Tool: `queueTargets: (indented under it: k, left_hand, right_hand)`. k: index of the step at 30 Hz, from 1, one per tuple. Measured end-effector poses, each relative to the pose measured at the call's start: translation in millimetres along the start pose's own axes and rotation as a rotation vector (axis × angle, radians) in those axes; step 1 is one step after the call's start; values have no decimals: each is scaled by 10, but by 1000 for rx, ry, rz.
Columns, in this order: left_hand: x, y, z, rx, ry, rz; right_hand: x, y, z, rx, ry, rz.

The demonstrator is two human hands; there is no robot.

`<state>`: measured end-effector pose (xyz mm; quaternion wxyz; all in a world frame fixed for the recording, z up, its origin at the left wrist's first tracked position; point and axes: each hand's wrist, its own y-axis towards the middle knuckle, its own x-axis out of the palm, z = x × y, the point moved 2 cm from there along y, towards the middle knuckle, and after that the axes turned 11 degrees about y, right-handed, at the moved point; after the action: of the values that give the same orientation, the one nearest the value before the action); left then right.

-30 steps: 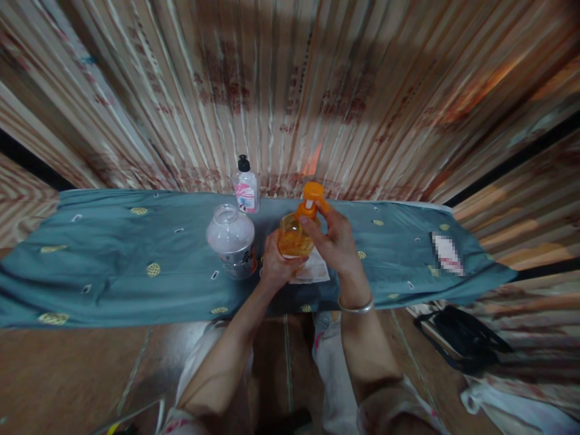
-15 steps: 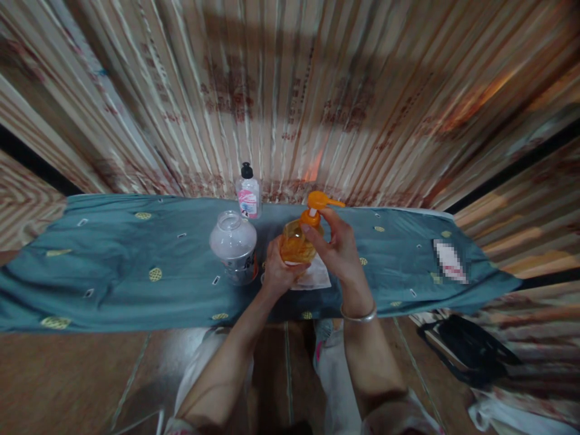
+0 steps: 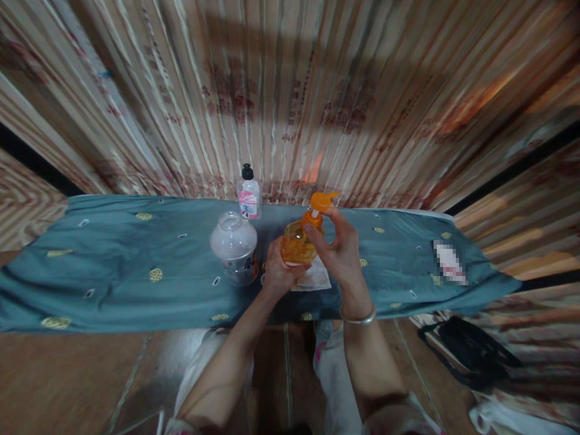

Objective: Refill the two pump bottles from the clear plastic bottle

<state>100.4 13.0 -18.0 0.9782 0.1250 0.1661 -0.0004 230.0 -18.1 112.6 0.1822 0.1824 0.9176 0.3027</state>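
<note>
An amber pump bottle (image 3: 296, 240) is held tilted over the table, its orange pump head (image 3: 320, 201) at the upper right. My left hand (image 3: 281, 269) is wrapped around the lower part of the bottle. Closed on the orange collar (image 3: 312, 220) at its neck is my right hand (image 3: 339, 244), thumb in front and fingers behind. Below the bottle lies a white cloth or paper (image 3: 315, 278), partly hidden by my hands. A clear wide jar without a lid (image 3: 234, 248) stands just left of my left hand.
Behind the jar stands a clear bottle with a black cap and pink label (image 3: 249, 199). The table wears a green cloth (image 3: 118, 260). A blurred white packet (image 3: 449, 261) lies at the right. Curtains (image 3: 281, 90) hang behind; a black bag (image 3: 471, 350) is on the floor.
The orange pump head has turned, so its spout points further back and looks shorter. Both hands stay on the bottle in nearly the same place.
</note>
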Motion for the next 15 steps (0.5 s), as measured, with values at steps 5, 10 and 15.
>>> queueTargets:
  k: [5,10,15]
  left_hand:
    - [-4,-1,7,-2,6,4]
    - [21,0,-1,0,-6,9]
    - [15,6,-2,8,1,8]
  right_hand:
    - [25,9,60,16,-77,47]
    - [8,9,79,15,-64,65]
    - [-6,-6,19,11,12,-58]
